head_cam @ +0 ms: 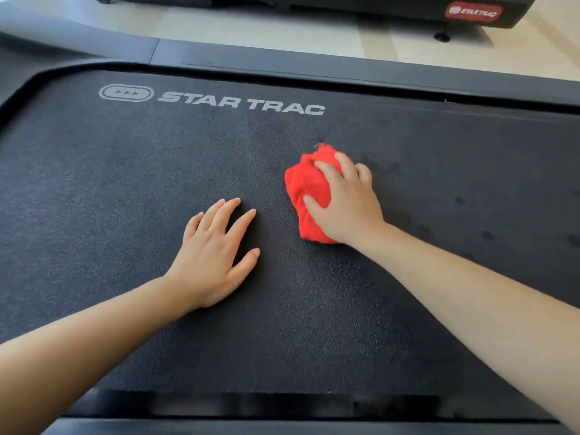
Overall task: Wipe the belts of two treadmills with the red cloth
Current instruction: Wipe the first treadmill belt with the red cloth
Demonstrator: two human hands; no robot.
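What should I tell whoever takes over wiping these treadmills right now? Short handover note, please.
Hands: the left hand lies flat and open on the belt, holding nothing. The right hand grips the bunched red cloth and presses it on the same belt, right of the middle.
Done: wiping of this belt is under way; how much is covered cannot be told.
Left: dark spots show to the right of the cloth, so wipe there. Then the second treadmill, at the top of the view across the floor; its belt is out of view.
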